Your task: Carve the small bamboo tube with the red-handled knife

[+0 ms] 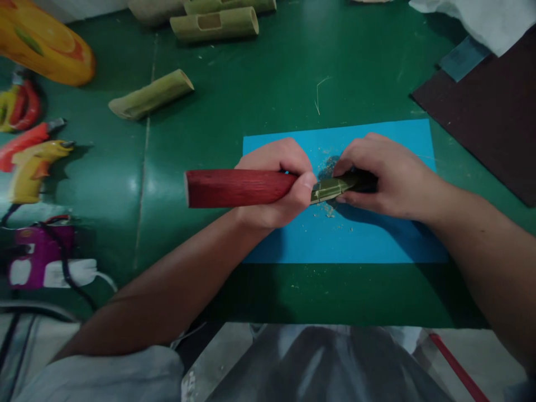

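Note:
My left hand (280,187) is wrapped round a thick, dark red wooden handle (238,188), whose butt end points left. The working end of this tool is hidden, so I cannot tell its kind. In my right hand (385,176), thumb and fingers pinch a narrow green bamboo piece (330,188) with pale lines across it. The bamboo's left end meets my left hand's thumb. Both hands are over a blue sheet (293,245), where pale shavings and crumbs (329,212) lie scattered around the bamboo.
Cut bamboo tubes (153,96) lie on the green table (268,72), one with a rectangular opening (234,25). At left are an orange bottle (54,50), a yellow glue gun (31,170), red-handled pliers (27,106) and a purple power strip (50,251). A dark board (489,111) lies right.

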Demonstrator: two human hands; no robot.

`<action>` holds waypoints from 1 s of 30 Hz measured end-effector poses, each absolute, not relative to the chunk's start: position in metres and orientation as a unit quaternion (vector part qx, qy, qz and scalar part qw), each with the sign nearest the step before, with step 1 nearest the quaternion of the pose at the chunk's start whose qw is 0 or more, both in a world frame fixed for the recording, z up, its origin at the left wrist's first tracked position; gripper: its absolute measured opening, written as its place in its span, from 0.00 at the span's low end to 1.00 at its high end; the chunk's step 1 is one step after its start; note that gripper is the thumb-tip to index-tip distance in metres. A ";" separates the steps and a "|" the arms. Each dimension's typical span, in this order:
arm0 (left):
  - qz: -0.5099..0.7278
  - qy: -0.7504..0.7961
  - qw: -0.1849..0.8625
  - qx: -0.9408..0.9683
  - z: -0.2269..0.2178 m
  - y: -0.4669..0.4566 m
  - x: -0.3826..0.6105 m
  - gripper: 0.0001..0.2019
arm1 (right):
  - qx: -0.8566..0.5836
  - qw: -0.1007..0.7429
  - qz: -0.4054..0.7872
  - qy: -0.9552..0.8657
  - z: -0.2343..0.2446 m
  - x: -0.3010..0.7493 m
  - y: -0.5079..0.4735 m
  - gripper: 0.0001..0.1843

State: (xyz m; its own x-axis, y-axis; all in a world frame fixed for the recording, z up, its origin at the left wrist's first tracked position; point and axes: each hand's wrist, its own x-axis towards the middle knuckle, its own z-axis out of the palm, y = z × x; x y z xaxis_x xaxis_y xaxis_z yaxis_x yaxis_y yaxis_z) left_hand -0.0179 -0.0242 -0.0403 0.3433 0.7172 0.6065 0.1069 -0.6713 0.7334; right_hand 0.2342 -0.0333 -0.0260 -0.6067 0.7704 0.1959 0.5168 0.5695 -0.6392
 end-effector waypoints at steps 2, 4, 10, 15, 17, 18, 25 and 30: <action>0.519 0.248 0.293 0.763 -0.033 -0.024 -0.012 0.10 | -0.376 0.234 0.272 -0.854 -0.027 0.234 -0.034 0.11; 0.504 0.221 0.297 0.780 -0.027 -0.024 -0.007 0.05 | -0.374 0.237 0.272 -0.854 -0.027 0.235 -0.034 0.12; 0.487 0.224 0.296 0.790 -0.025 -0.021 -0.006 0.06 | -0.370 0.237 0.272 -0.856 -0.026 0.236 -0.033 0.10; 0.507 0.207 0.290 0.785 -0.029 -0.016 -0.006 0.08 | -0.369 0.234 0.274 -0.857 -0.026 0.236 -0.033 0.12; 0.510 0.208 0.290 0.782 -0.031 -0.016 -0.006 0.11 | -0.372 0.239 0.271 -0.855 -0.026 0.235 -0.033 0.12; 0.511 0.216 0.291 0.780 -0.032 -0.015 -0.007 0.13 | -0.375 0.237 0.272 -0.854 -0.025 0.235 -0.033 0.12; 0.554 0.226 0.281 0.750 -0.040 -0.017 -0.007 0.21 | -0.392 0.204 0.279 -0.852 -0.022 0.233 -0.033 0.12; 0.559 0.214 0.293 0.746 -0.040 -0.018 -0.008 0.19 | -0.379 0.218 0.276 -0.856 -0.024 0.234 -0.032 0.11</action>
State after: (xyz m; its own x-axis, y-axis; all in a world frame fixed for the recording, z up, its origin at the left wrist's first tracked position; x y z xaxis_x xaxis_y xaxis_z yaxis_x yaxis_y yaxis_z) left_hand -0.0080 -0.0179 -0.0400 0.2843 0.6471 0.7074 -0.0084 -0.7362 0.6767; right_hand 0.2344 -0.0324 -0.0240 -0.6180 0.7687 0.1649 0.5279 0.5611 -0.6375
